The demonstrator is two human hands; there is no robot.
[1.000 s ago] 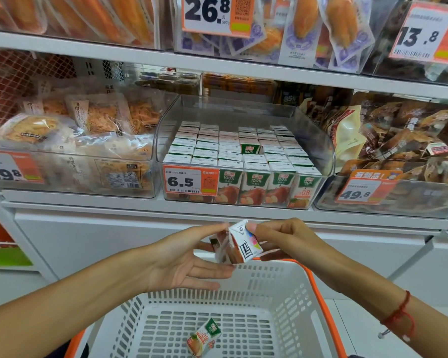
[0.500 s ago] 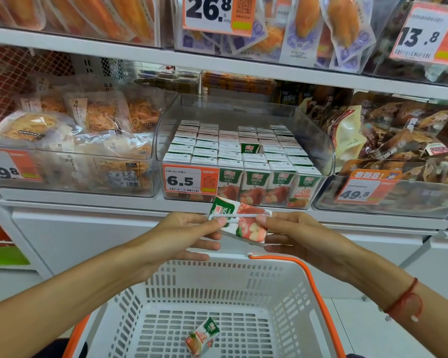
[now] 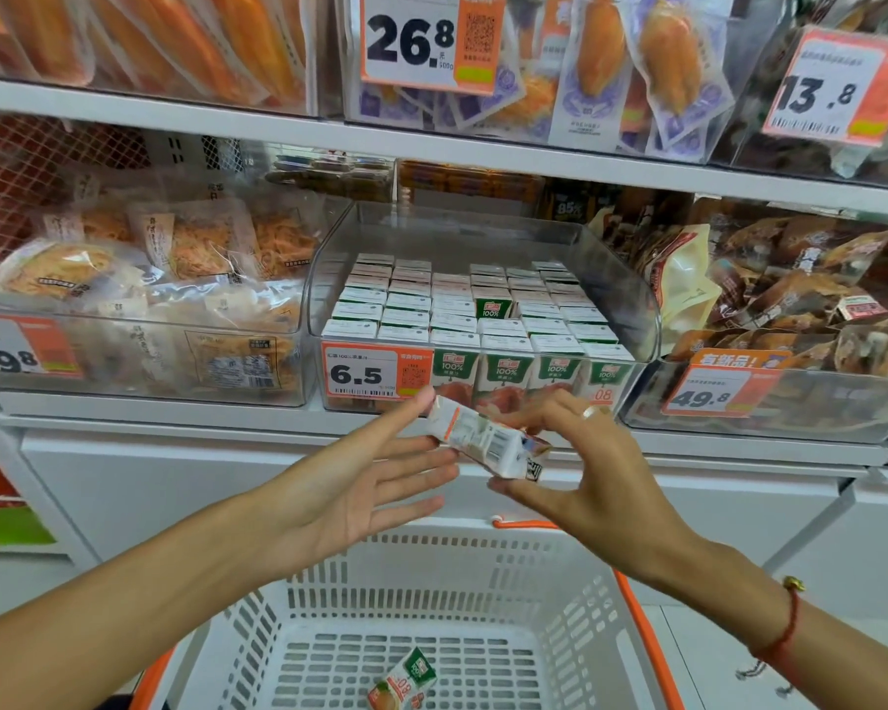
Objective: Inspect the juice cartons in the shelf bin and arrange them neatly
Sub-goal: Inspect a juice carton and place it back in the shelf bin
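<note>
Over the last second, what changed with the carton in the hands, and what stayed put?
The juice carton was turned over from its fruit-printed front to a white printed side. The left hand opened, now touching one end with a fingertip; the right hand still pinches it. Both hands rose slightly toward the shelf bin. The cartons in the bin and the carton in the basket did not move.

Two hands point(image 3: 365, 484), one carton held point(image 3: 488, 443), one carton in one basket point(image 3: 403, 684), five price tags point(image 3: 367, 374).
</note>
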